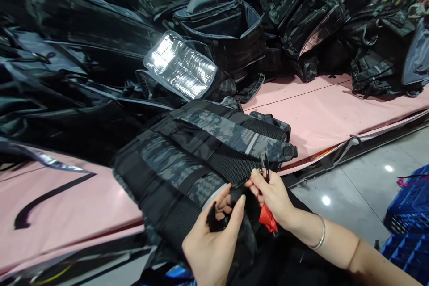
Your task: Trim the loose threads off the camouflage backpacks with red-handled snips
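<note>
A black and grey camouflage backpack (197, 143) lies with its padded, strapped back panel facing up. At its near edge, my left hand (217, 237) is closed around a black strap piece (237, 193), pinching it between thumb and fingers. My right hand (270, 194) is closed on small dark thread snips (264, 167), which point up past the knuckles. Its fingertips meet the same strap piece close to my left fingers. A red cloth strip (268, 219) hangs below the right palm. The exact end of the strap is partly hidden by my fingers.
The backpack rests on a pink-covered table (321, 116). Behind it are heaped more dark backpacks (221, 27), one with a silver foil-lined flap (182, 65). A loose black strap (53, 196) lies at left. Blue crates (409, 205) stand on the tiled floor at right.
</note>
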A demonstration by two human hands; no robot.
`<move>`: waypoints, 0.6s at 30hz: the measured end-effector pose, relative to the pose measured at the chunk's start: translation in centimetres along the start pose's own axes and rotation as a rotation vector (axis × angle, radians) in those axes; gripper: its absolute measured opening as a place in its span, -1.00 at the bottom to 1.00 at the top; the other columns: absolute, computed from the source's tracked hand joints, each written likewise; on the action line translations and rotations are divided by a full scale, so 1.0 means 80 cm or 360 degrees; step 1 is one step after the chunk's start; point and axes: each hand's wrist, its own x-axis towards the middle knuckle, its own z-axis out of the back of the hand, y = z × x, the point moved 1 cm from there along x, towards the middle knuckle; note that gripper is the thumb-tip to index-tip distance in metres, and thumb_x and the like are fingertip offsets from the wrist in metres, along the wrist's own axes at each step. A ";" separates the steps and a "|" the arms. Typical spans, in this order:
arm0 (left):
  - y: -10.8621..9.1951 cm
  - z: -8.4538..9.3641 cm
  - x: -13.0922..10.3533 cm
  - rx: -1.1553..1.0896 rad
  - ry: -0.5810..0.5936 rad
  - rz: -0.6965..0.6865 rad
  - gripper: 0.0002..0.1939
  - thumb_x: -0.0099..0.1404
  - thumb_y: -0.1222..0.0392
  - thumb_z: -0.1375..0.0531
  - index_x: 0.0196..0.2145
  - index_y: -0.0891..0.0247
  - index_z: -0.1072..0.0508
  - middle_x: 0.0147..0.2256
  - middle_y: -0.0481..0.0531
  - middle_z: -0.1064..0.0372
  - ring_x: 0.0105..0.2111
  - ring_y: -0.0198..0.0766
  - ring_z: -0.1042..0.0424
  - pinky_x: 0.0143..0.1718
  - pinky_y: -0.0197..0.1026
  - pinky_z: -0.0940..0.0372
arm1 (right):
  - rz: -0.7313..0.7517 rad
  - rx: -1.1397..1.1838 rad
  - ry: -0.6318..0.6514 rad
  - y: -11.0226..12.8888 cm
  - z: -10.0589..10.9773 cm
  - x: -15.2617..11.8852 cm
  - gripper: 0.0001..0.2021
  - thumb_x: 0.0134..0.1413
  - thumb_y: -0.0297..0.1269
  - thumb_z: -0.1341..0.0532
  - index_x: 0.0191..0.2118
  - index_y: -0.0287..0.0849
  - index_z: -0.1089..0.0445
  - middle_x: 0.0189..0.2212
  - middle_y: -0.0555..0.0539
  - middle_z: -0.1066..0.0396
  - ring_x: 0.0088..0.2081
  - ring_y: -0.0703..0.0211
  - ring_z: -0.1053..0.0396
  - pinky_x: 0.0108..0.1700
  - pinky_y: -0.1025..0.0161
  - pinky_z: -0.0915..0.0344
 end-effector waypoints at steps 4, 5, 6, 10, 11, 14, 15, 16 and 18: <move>0.001 -0.002 -0.001 -0.0036 -0.0054 0.0043 -0.56 -0.01 -0.02 -0.30 -0.17 0.23 -0.51 -0.38 -0.01 -0.49 -0.38 -0.26 -0.46 -0.17 -0.18 -0.38 | 0.0391 -0.0249 -0.0153 0.000 0.005 -0.002 -0.72 0.02 -0.05 -0.23 -0.39 -0.21 -0.38 -0.56 0.08 -0.26 -0.58 0.41 -0.16 -0.55 0.43 -0.14; 0.002 -0.002 -0.001 -0.0026 -0.0060 0.0041 -0.56 -0.01 -0.02 -0.29 -0.17 0.23 -0.51 -0.37 -0.01 -0.49 -0.38 -0.25 -0.46 -0.17 -0.17 -0.38 | 0.0477 -0.0300 -0.0177 0.001 0.006 -0.003 -0.77 0.02 -0.10 -0.25 -0.35 -0.19 -0.41 -0.51 0.05 -0.30 -0.51 0.38 -0.22 -0.48 0.41 -0.20; 0.003 -0.003 -0.002 -0.0011 -0.0064 0.0034 -0.56 0.00 -0.02 -0.29 -0.17 0.23 -0.51 -0.37 -0.01 -0.49 -0.38 -0.26 -0.45 -0.17 -0.17 -0.38 | 0.0556 -0.0350 -0.0184 0.002 0.006 -0.003 -0.80 0.00 -0.15 -0.26 -0.31 -0.17 -0.43 -0.46 0.03 -0.33 -0.46 0.34 -0.26 -0.41 0.38 -0.24; 0.004 -0.003 -0.003 0.0053 -0.0045 -0.0003 -0.55 -0.01 -0.03 -0.29 -0.17 0.22 -0.51 -0.36 0.00 -0.48 -0.41 -0.29 -0.42 -0.24 -0.22 -0.36 | 0.0915 -0.0550 -0.0137 0.007 0.002 -0.006 -0.91 -0.03 -0.26 -0.29 -0.38 -0.12 -0.50 -0.42 -0.02 -0.38 -0.38 0.25 -0.33 -0.33 0.30 -0.31; 0.005 -0.002 -0.003 0.0065 -0.0033 -0.0010 -0.55 -0.01 -0.03 -0.29 -0.16 0.22 -0.51 -0.37 0.00 -0.48 -0.42 -0.30 -0.41 -0.27 -0.23 -0.36 | 0.1019 -0.0591 -0.0138 0.008 0.001 -0.007 -0.93 -0.02 -0.27 -0.28 -0.42 -0.13 -0.50 -0.44 -0.03 -0.38 -0.38 0.24 -0.33 -0.33 0.30 -0.32; 0.009 0.000 -0.004 0.0079 0.0020 -0.0031 -0.55 0.00 -0.04 -0.28 -0.15 0.21 -0.51 -0.37 -0.01 -0.49 -0.45 -0.31 -0.39 -0.32 -0.26 -0.34 | 0.1264 -0.0719 -0.0094 0.014 -0.002 -0.011 -0.87 0.06 -0.31 -0.22 -0.46 -0.14 -0.47 -0.48 -0.04 -0.38 -0.39 0.23 -0.34 -0.34 0.29 -0.32; 0.010 0.001 -0.004 0.0083 0.0036 -0.0043 -0.55 0.01 -0.04 -0.28 -0.15 0.20 -0.51 -0.37 -0.01 -0.49 -0.45 -0.31 -0.39 -0.33 -0.26 -0.33 | 0.1306 -0.0754 -0.0045 0.016 -0.004 -0.013 -0.85 0.08 -0.31 -0.19 -0.46 -0.14 -0.46 -0.49 -0.05 -0.38 -0.39 0.22 -0.34 -0.34 0.28 -0.32; 0.012 0.001 -0.004 0.0093 0.0045 -0.0056 -0.55 0.01 -0.04 -0.27 -0.15 0.20 -0.51 -0.36 0.00 -0.49 -0.44 -0.30 -0.40 -0.33 -0.26 -0.33 | 0.1323 -0.0774 0.0015 0.018 -0.004 -0.014 -0.83 0.10 -0.30 -0.17 -0.46 -0.15 -0.44 -0.49 -0.05 -0.38 -0.39 0.22 -0.34 -0.35 0.28 -0.31; 0.014 0.002 -0.004 0.0113 0.0045 -0.0068 -0.55 0.03 -0.05 -0.25 -0.14 0.19 -0.51 -0.34 0.01 -0.50 -0.42 -0.29 -0.42 -0.31 -0.25 -0.34 | 0.1279 -0.0745 0.0097 0.020 -0.004 -0.014 -0.81 0.11 -0.26 -0.17 -0.48 -0.16 -0.41 -0.50 -0.04 -0.36 -0.41 0.24 -0.32 -0.36 0.29 -0.29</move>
